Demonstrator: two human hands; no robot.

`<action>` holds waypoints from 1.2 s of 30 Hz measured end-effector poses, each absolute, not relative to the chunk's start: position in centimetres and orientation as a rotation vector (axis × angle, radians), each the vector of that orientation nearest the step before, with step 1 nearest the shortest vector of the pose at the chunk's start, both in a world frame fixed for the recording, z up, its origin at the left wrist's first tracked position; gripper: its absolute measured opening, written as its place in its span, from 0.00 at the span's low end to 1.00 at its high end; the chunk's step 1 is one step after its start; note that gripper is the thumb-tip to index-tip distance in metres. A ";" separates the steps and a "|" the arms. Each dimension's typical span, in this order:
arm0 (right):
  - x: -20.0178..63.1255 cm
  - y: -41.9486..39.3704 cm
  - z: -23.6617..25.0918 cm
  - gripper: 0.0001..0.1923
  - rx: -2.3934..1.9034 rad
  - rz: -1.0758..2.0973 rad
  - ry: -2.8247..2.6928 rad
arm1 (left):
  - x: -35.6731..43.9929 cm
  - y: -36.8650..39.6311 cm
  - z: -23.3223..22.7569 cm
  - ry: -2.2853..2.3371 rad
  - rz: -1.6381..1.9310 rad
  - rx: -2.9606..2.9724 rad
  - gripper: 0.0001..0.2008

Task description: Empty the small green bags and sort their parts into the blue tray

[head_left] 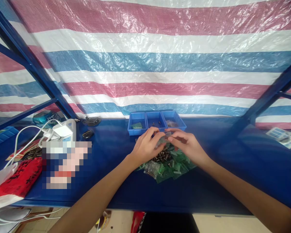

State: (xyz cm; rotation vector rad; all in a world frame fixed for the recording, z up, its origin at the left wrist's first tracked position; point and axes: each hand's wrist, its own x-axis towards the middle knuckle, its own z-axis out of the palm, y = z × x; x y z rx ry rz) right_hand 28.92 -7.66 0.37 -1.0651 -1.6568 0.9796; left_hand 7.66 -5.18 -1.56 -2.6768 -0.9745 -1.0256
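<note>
Both my hands meet over a heap of small parts on the blue table. My left hand (146,144) has its fingers bent round a small clear plastic bag (163,139). Opposite it, my right hand (184,139) pinches the bag's upper edge between thumb and fingers. What the bag holds is too small to make out. Beneath the hands lie green plastic packets (178,166), a clear packet (152,169) and a pile of small dark metal pieces (163,155). Just behind stands a blue three-compartment tray (137,132), with a green packet (136,126) in its left compartment.
A white power strip (71,129) with plugs and cables stands at the left, near a dark oval object (88,134). A red bag (21,176) lies at the left front. Blue frame posts (48,87) rise at both sides before a striped sheet (160,61). Papers (283,137) lie far right.
</note>
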 end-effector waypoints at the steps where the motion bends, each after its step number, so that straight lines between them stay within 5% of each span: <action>1: 28.9 -7.7 0.4 0.16 -1.057 0.985 -1.660 | 7.7 -5.2 -1.6 -0.968 -1.018 -2.677 0.13; 13: 28.5 -8.0 0.3 0.13 -0.988 1.079 -1.665 | 7.6 -4.8 -1.6 -0.980 -1.045 -2.739 0.11; 18: 28.5 -7.8 0.2 0.12 -1.019 0.994 -1.615 | 7.5 -5.1 -1.8 -1.123 -1.215 -2.699 0.20; 27: 28.7 -7.9 0.3 0.13 -1.009 0.980 -1.634 | 8.0 -5.2 -1.6 -1.011 -1.187 -2.595 0.12; 36: 28.9 -7.5 -0.9 0.23 -1.016 1.006 -1.690 | 6.7 -4.0 -1.3 -1.194 -1.347 -2.558 0.11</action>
